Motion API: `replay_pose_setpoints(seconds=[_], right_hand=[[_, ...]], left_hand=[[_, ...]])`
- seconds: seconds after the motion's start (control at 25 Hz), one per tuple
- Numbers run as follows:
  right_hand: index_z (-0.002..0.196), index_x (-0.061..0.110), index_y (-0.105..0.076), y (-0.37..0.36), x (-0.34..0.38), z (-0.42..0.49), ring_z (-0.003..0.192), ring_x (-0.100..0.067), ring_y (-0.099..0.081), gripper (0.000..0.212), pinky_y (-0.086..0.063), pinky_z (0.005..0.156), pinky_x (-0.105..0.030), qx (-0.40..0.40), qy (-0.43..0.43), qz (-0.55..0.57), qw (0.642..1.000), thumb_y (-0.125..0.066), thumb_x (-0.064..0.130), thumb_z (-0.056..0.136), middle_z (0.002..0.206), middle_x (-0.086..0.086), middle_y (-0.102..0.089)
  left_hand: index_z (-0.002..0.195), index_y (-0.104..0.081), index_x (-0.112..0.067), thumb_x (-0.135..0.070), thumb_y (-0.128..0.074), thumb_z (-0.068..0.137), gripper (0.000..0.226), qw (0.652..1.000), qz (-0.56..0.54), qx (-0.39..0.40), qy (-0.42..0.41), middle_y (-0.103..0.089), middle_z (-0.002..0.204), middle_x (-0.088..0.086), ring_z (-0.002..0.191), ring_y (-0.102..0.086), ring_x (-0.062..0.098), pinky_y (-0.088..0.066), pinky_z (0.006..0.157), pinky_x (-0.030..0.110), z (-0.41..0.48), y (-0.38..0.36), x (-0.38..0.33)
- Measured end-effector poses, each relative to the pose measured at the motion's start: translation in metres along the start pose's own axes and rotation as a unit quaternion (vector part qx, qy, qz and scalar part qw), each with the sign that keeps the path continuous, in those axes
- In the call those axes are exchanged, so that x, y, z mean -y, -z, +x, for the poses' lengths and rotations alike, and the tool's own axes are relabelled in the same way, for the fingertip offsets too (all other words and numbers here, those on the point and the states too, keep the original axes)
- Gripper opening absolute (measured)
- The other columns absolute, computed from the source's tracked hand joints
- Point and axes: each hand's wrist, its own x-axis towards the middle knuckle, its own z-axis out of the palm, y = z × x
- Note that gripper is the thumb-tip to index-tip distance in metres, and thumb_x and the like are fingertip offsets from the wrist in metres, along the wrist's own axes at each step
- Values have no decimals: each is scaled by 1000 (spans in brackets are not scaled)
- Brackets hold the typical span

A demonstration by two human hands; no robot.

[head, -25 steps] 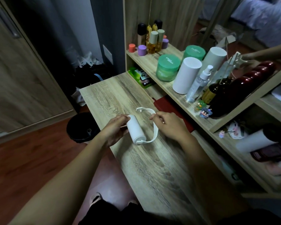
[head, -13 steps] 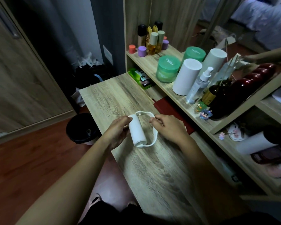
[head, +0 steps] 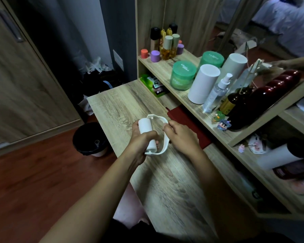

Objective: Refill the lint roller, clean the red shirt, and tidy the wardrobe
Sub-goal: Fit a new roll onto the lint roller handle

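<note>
kim: Left hand (head: 140,141) wraps the white roll of the lint roller (head: 146,127), fingers curled round its lower half. Right hand (head: 181,137) pinches the roller's curved white handle (head: 166,146) near its top end, fingers curled in.
lee: Where's the roller?
kim: Over the wooden table (head: 167,186), toward its left edge, between both hands. Can't tell whether it touches the tabletop. Roll is tilted, far end pointing up-left. Handle arcs round its right side from end to end.
lee: Red shirt?
kim: Dark red flat thing (head: 189,124) lies just right of the right hand, partly tucked under the shelf (head: 165,70). Can't tell if that's the shirt.
lee: Further out?
kim: Black bin (head: 89,139) stands on the red-brown floor (head: 33,172), just left of the table. On the shelf, near to far: two small figures (head: 224,124), dark bottle (head: 235,102), clear spray bottle (head: 216,93), white cylinder (head: 203,83), green jar (head: 182,74), then purple caps (head: 155,56) and amber bottles (head: 166,50) at the far end. Wooden wardrobe door (head: 25,76) is far left.
</note>
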Motion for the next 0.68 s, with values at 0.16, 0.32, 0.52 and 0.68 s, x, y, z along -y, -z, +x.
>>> replay_pose_setpoints(seconds=[0.16,0.32,0.52,0.68], right_hand=[[91,18,-59,-7,-1,-6,76,-16,-56,38,-35,62,-29,14,-24,29,999,-31,43,96,66,8,-58],[96,22,-61,-16,2,-4,92,-23,-61,41,-43,79,-35,-17,-50,59,997,-27,46,95,91,3,-70],[99,21,-61,-6,11,-1,100,-28,-58,41,-38,78,-34,-29,-62,57,996,-28,44,96,104,-4,-68],[99,19,-60,-1,17,-1,101,-31,-59,41,-39,77,-35,-43,-37,46,997,-27,43,97,104,-5,-69]], left_hand=[[107,-39,-31,1,-55,58,61,998,52,2,-19,-50,75,12,45,-50,18,-47,45,27,-7,1,1],[113,-35,-30,4,-53,62,65,992,121,14,-30,-49,67,11,43,-47,21,-47,45,27,-7,3,-6],[110,-36,-38,-7,-60,57,66,974,213,26,-71,-51,85,12,59,-53,22,-49,52,32,-4,2,-17],[109,-30,-40,-11,-63,60,66,967,231,19,-105,-54,92,14,65,-57,24,-54,56,37,-2,6,-17]])
